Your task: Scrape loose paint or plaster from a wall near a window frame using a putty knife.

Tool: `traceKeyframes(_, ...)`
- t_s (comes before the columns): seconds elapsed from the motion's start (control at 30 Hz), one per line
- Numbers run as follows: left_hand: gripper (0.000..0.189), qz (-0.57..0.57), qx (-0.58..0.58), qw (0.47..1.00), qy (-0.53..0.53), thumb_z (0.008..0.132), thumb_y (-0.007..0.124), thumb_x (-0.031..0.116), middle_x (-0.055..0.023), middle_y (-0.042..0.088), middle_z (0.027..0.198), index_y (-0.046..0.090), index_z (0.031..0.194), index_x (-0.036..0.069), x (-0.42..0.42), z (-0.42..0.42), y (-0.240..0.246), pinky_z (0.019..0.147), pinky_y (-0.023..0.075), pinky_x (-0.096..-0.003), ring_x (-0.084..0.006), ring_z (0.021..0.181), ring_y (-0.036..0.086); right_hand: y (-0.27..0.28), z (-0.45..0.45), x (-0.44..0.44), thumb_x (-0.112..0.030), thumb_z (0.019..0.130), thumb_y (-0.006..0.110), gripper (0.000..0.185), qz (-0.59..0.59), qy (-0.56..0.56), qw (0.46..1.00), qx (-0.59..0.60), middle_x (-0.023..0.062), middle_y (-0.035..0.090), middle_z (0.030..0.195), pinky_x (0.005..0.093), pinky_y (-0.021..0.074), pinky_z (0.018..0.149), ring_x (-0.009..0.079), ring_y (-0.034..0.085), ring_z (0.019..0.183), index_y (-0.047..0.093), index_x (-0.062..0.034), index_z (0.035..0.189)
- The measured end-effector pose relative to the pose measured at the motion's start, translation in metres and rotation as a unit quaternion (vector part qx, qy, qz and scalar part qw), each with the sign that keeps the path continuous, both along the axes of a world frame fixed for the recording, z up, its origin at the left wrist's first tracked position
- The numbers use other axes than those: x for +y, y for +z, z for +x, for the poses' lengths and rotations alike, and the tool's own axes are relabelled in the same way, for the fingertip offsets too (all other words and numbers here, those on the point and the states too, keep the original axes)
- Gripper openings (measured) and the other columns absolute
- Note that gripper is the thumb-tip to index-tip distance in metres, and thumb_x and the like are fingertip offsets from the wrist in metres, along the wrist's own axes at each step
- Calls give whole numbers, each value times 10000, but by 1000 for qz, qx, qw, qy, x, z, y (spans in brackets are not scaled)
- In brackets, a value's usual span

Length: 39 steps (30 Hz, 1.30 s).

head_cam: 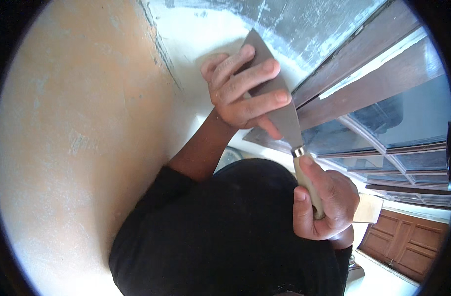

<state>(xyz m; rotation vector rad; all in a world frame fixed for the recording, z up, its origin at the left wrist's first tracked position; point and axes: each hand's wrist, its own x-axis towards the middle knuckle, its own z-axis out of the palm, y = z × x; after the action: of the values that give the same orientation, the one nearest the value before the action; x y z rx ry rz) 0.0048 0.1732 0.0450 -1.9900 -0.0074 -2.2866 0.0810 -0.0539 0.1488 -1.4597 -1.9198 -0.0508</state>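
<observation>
My right hand (331,203) is closed around the pale handle of a putty knife (290,118), thumb and forefinger along it. The wide grey metal blade points up and away, its far end near a white-coated patch of wall (207,29). My left hand (244,85) lies across the blade, fingers spread over its face and hiding much of it. A small pale bit shows between these fingers; I cannot tell what it is. Whether the left fingers grip the blade or only rest on it is unclear.
On the left rises a wall with worn orange-beige paint (74,111). Grey, scraped wall (303,29) lies at the top. A dark window frame with glass panes (406,118) runs close by on the right. Lower right stands a brown panelled wooden door (403,244).
</observation>
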Motion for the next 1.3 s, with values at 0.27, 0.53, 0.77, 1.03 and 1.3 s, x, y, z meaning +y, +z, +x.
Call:
traceKeyframes(0.27, 578, -6, -22, 1000, -1, 879, 334, 754, -27, 673, 1157, 675, 1054, 322, 1, 4, 3, 924, 351, -399, -284, 1114, 564, -2, 0, 8, -24, 808, 623, 355, 40, 14, 999, 29, 136, 663, 770, 272, 442, 475, 182, 596, 490, 637, 74, 1149)
traceKeyframes(0.53, 561, -25, -45, 999, 6, 891, 315, 744, -22, 673, 1163, 671, 1049, 340, -1, 7, 4, 927, 342, -400, -278, 1113, 563, -2, -1, 13, -20, 823, 638, 357, 75, 20, 996, 45, 74, 611, 599, 280, 407, 420, 163, 546, 416, 632, 70, 1168)
traceKeyframes(0.77, 583, -43, -35, 998, 13, 876, 319, 759, -18, 683, 1141, 687, 1022, 332, -2, 2, 6, 904, 342, -407, -280, 1134, 547, -3, -1, 16, -24, 828, 636, 341, 64, 27, 995, 66, 78, 621, 610, 272, 407, 422, 152, 561, 425, 639, 73, 1155)
traceKeyframes(1.03, 582, -55, -46, 997, 3, 849, 332, 781, -15, 681, 1151, 686, 1023, 352, -1, 4, 4, 922, 324, -404, -275, 1126, 558, 1, -4, 10, -25, 823, 602, 353, 19, 8, 999, 33, 205, 706, 902, 274, 494, 572, 219, 664, 604, 619, 90, 1156)
traceKeyframes(1.3, 580, -51, -71, 996, 4, 879, 322, 757, -32, 682, 1143, 681, 1031, 327, 0, 9, 5, 943, 323, -411, -281, 1139, 551, 6, -2, 10, -2, 798, 607, 373, 25, 11, 1000, 13, 205, 710, 917, 266, 484, 545, 204, 659, 585, 615, 100, 1156)
